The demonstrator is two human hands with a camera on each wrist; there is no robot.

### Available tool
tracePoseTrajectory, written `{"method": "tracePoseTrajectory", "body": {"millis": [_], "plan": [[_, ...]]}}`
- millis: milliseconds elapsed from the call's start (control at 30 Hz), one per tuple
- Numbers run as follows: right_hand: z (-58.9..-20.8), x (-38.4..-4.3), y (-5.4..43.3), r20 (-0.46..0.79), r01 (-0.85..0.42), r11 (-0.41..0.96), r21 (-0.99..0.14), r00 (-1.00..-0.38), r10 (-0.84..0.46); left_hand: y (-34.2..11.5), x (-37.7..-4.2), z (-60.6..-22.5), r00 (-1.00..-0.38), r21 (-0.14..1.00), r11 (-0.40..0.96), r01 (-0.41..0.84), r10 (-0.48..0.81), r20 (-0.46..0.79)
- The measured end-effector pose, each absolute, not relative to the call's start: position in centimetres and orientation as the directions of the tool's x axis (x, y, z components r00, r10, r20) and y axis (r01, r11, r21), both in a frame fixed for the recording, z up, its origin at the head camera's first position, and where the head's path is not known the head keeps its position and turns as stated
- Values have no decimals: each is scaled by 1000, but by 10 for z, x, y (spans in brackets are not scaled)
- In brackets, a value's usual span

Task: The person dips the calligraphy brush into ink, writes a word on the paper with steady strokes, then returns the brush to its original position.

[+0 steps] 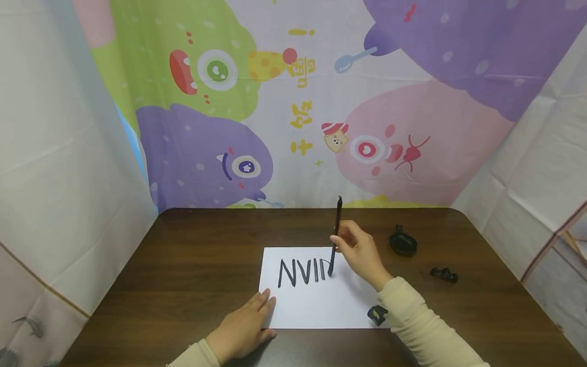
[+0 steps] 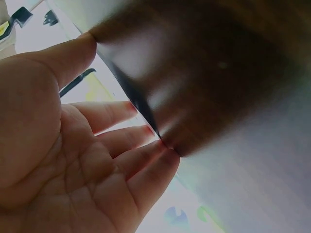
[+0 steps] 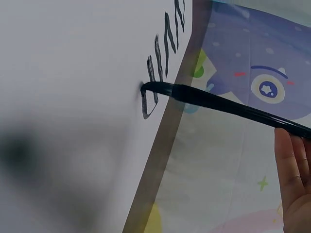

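My right hand (image 1: 362, 250) pinches a black ink brush (image 1: 338, 219) partway up its handle and holds it nearly upright. In the right wrist view the brush's bent bristles (image 3: 153, 87) touch the paper at a wet stroke. Black brushed letters (image 1: 302, 271) reading "NVI" and a part-formed rounded letter run across the upper half of the white paper (image 1: 321, 308). Flat at the paper's lower left edge rests my left hand (image 1: 245, 323), fingers extended and fingertips on the sheet. In the left wrist view its fingers (image 2: 146, 179) are straight and slightly spread, holding nothing.
A round black dish with a short handle (image 1: 403, 243) stands right of the paper. Nearer lies a small, bumpy black brush rest (image 1: 444, 274). A black piece with a yellow mark (image 1: 377, 315) is by the right cuff. Behind the brown table (image 1: 183, 265) hangs a cartoon curtain (image 1: 302, 183).
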State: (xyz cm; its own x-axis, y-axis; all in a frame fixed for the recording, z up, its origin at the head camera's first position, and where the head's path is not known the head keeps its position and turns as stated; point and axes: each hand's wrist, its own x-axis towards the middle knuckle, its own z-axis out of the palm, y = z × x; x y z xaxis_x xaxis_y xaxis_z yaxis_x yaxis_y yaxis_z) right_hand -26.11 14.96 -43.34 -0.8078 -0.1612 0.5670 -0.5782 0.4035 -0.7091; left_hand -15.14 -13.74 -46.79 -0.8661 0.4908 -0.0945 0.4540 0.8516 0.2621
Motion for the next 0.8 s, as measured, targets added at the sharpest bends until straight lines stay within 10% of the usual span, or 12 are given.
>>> {"method": "tracePoseTrajectory", "body": {"millis": [800], "plan": [[-425, -255, 145, 555, -565, 273, -778, -823, -121, -137, -152, -468, -866, 262, 851, 454, 491, -94]]}}
